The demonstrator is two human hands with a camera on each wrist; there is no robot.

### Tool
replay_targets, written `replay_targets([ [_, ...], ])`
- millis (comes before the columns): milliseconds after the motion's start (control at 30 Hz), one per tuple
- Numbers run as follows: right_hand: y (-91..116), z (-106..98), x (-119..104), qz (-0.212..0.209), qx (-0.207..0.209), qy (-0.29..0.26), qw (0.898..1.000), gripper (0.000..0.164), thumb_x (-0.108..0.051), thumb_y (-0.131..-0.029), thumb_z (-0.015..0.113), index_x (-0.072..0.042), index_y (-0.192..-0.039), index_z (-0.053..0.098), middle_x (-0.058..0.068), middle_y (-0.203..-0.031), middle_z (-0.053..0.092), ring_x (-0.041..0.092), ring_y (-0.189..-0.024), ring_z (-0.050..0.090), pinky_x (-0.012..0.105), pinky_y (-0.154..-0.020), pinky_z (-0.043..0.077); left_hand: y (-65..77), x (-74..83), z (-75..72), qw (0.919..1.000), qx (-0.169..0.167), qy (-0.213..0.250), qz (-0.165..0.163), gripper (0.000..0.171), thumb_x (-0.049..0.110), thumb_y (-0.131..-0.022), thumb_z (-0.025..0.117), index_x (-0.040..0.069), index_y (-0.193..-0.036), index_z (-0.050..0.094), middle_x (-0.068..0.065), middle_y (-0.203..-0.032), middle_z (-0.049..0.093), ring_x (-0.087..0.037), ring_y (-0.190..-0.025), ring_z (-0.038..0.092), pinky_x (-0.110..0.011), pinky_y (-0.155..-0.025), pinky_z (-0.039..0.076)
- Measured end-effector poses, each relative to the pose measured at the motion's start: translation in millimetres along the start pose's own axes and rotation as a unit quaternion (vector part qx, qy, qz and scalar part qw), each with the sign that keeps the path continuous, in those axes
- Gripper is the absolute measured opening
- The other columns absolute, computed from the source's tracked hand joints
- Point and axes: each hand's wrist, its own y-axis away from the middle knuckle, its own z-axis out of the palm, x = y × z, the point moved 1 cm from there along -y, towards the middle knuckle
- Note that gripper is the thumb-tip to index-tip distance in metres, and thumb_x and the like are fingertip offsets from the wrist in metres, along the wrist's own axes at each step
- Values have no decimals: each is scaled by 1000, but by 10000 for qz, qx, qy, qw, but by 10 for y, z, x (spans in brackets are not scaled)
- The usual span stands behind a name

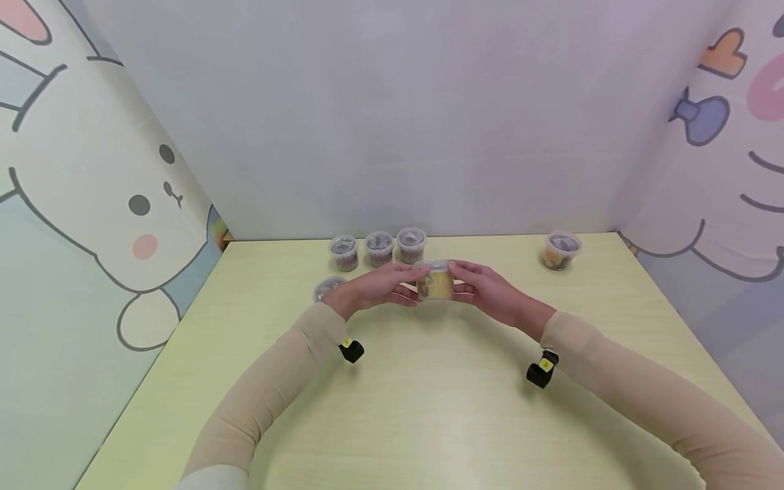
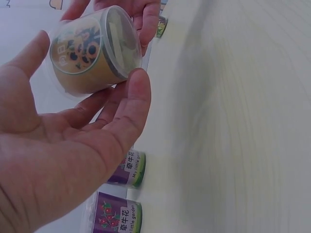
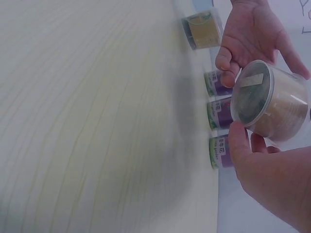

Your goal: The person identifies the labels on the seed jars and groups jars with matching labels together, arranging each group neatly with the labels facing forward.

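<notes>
A small clear plastic tub (image 1: 435, 284) with a yellow label is raised over the table between both hands. My left hand (image 1: 382, 286) holds its left side, thumb near the lid and fingers below. My right hand (image 1: 493, 292) grips the opposite side, its thumb by the lid as well. In the left wrist view the tub (image 2: 80, 53) leans on its side, a sunflower picture and Chinese lettering on its label. The right wrist view shows the tub's (image 3: 252, 94) clear base, with dark contents and a pale strip behind it.
Three purple-labelled tubs (image 1: 379, 250) stand in a row at the table's back edge. Another tub (image 1: 327, 286), yellow-labelled in the right wrist view, is partly hidden behind the left wrist. A yellow-labelled tub (image 1: 560, 250) stands back right. Printed cloth walls (image 1: 392, 136) enclose the table (image 1: 416, 408).
</notes>
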Motion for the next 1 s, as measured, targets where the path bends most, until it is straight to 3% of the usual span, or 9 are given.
replay_targets([
  [467, -36, 23, 2, -5, -91, -18, 10000, 72, -40, -107, 50, 2, -157, 21, 22, -153, 33, 29, -130, 47, 47, -114, 37, 15, 4, -24, 9998, 42, -174, -1, 46, 39, -108, 50, 1, -131, 60, -12, -122, 61, -33, -110, 62, -40, -95, 55],
  [733, -22, 29, -7, 35, -63, 38, 10000, 70, -39, -107, 51, 2, -157, 22, 21, -152, 35, 29, -129, 47, 47, -113, 38, 28, 9, -17, 9997, 53, -241, 1, 46, 40, -107, 51, 3, -131, 60, -13, -123, 61, -29, -107, 64, -40, -95, 55],
  [1000, -33, -22, -22, 175, 48, 147, 9997, 74, -40, -107, 52, 3, -158, 19, 23, -152, 35, 30, -128, 50, 45, -112, 40, 48, 10, -23, 9996, 238, -113, -35, 55, 49, -107, 46, 2, -134, 55, -17, -129, 57, -32, -109, 64, -41, -93, 56],
])
